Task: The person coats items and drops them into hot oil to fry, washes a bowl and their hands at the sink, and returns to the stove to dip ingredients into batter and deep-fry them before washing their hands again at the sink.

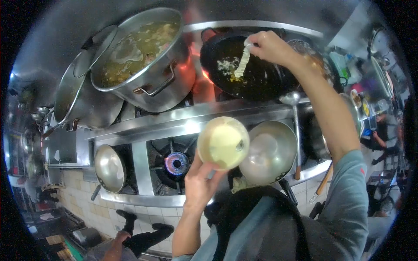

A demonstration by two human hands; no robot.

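My left hand (201, 182) grips a round bowl (203, 141) from below and holds it up over the front of the stove. Inside it is a pale yellow batter-like liquid (222, 145), with a small dark spot near its right side. My right hand (267, 47) reaches over a black wok (215, 45) of dark oil. Pinched in its fingers is a pale, ridged strip of food (242, 65), which hangs down with its lower end at the oil. Whitish bits (226, 66) float in the oil beside the strip.
Left of the wok stands a large steel stockpot (161, 93) of broth, with another pot (102, 108) and a lid beside it. A lit burner (176, 164), a steel pan (270, 165), a smaller pan (109, 169) and a ladle (297, 130) are nearer. Another person's legs (146, 237) show lower left.
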